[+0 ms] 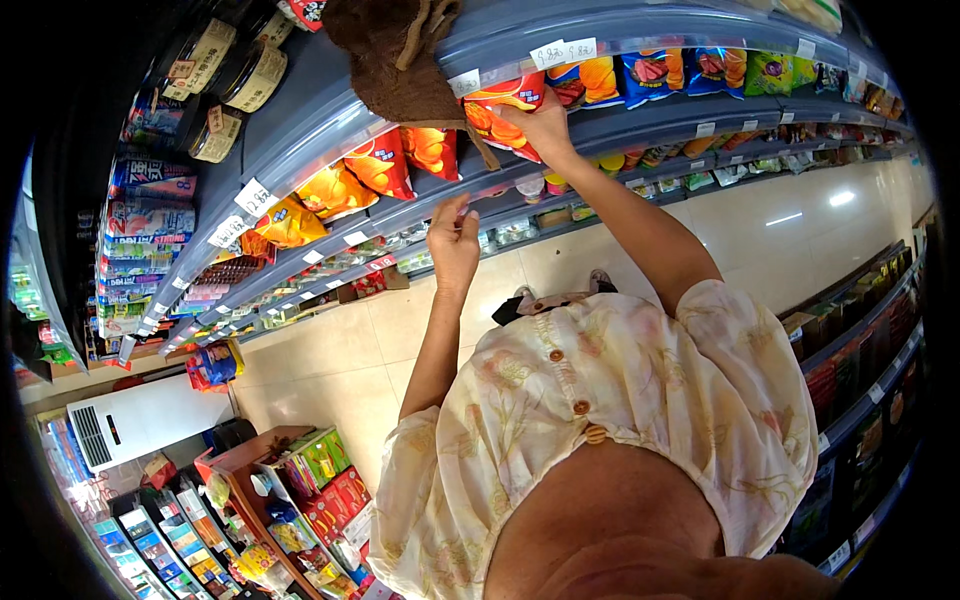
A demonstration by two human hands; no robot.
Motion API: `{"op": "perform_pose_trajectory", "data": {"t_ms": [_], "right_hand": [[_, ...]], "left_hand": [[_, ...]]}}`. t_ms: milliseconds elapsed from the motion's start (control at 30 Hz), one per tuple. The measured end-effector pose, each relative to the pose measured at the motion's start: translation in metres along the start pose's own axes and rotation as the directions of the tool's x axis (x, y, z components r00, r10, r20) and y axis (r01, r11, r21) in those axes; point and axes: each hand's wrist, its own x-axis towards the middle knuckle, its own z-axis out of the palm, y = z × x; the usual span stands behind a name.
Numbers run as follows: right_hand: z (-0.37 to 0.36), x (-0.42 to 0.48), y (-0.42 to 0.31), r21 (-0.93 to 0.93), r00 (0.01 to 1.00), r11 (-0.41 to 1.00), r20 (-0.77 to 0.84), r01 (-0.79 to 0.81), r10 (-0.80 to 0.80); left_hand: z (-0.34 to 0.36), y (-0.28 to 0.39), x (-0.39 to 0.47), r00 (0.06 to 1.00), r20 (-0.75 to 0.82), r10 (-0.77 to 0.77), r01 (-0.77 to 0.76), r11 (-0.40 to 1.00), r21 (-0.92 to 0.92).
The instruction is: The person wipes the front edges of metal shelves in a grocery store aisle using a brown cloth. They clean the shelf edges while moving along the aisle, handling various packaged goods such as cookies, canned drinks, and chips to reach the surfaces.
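Note:
My right hand (541,129) reaches into the snack shelf and grips a red chip bag (501,112) with a picture of chips on it. My left hand (455,241) is lower and to the left, fingers loosely curled and thumb apart, with nothing seen in it. Its fingertips are close to the front edge of the shelf (420,206); I cannot tell whether they touch it. A brown towel-like cloth (401,71) hangs over the shelf edge above, partly covering the row. Left of it lie more red chip bags (381,163) and orange-yellow chip bags (337,191).
Blue chip bags (651,71) and green snack bags (770,71) continue rightwards. Labelled jars (259,77) stand upper left. A tiled floor (337,352) lies below, with a white air conditioner (150,420) and a goods rack (330,487) lower left. Another stocked shelf (862,405) runs along the right.

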Motion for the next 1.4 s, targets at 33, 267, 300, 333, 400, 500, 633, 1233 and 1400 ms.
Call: {"op": "perform_pose_trajectory", "data": {"t_ms": [33,267,300,333,400,500,633,1233,1400], "right_hand": [[0.002,0.002,0.005,-0.034,1.000,0.999,0.007,0.000,0.000],[0.010,0.005,0.014,0.104,0.994,0.993,0.102,-0.048,0.038],[0.010,0.005,0.012,0.114,0.990,0.992,0.136,-0.052,0.037],[0.010,0.005,0.010,0.124,0.985,0.991,0.171,-0.056,0.034],[0.010,0.006,0.002,0.080,0.979,0.995,0.200,-0.066,0.048],[0.006,0.010,0.000,-0.040,0.974,0.999,0.224,-0.031,0.040],[0.000,0.021,0.001,-0.110,0.940,0.992,0.329,-0.059,0.092],[0.015,0.041,-0.024,-0.470,0.843,0.860,0.529,0.200,0.093],[0.015,0.043,-0.037,-0.496,0.826,0.860,0.531,0.121,0.190]], "left_hand": [[-0.001,0.000,0.000,1.000,0.006,0.006,-0.006,1.000,0.008],[-0.006,0.008,0.012,0.997,0.059,0.050,-0.058,0.988,0.141],[-0.006,0.013,0.021,0.994,0.076,0.084,-0.098,0.975,0.201],[-0.005,0.017,0.031,0.987,0.053,0.149,-0.157,0.960,0.233],[-0.002,0.023,0.055,0.960,0.016,0.279,-0.270,0.915,0.299],[0.008,0.037,0.085,0.873,-0.046,0.485,-0.414,0.788,0.455],[0.008,0.025,0.108,0.855,0.034,0.518,-0.460,0.725,0.513],[-0.008,0.032,0.115,0.861,-0.005,0.508,-0.439,0.749,0.496],[-0.008,0.034,0.118,0.895,0.049,0.443,-0.403,0.757,0.515]]}}
